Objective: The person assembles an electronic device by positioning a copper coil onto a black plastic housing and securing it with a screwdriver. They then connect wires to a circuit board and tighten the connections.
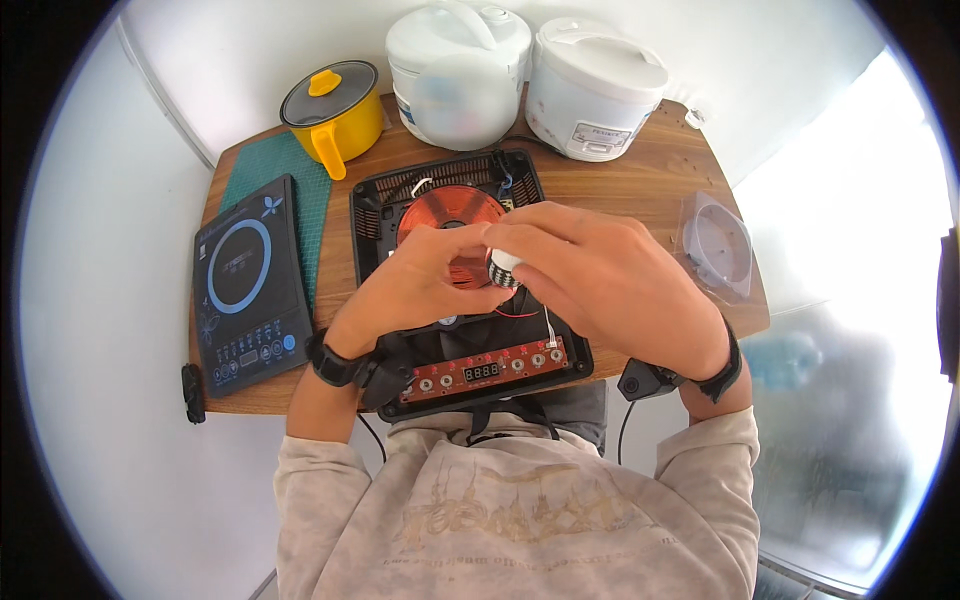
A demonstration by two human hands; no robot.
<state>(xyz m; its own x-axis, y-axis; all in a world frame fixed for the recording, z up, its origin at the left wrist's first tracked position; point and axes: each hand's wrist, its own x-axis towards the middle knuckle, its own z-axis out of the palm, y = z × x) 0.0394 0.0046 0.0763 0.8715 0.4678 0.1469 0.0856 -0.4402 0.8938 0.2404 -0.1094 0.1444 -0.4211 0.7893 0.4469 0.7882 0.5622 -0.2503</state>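
Note:
Over the opened black base of an induction cooker, both my hands meet around a small white rounded thing with a black-and-white checked side. My right hand has its fingers closed on it from the right. From the left, my left hand curls thumb and fingertips against it; its exact kind I cannot make out. Partly hidden beneath the hands lies a copper-coloured coil. A red control board with a small display sits along the near edge, and a thin white wire with a plug hangs close to it.
To the left, the black glass top panel lies partly on a green cutting mat. A yellow pot and two white rice cookers stand at the back. A clear plastic piece rests near the table's right edge.

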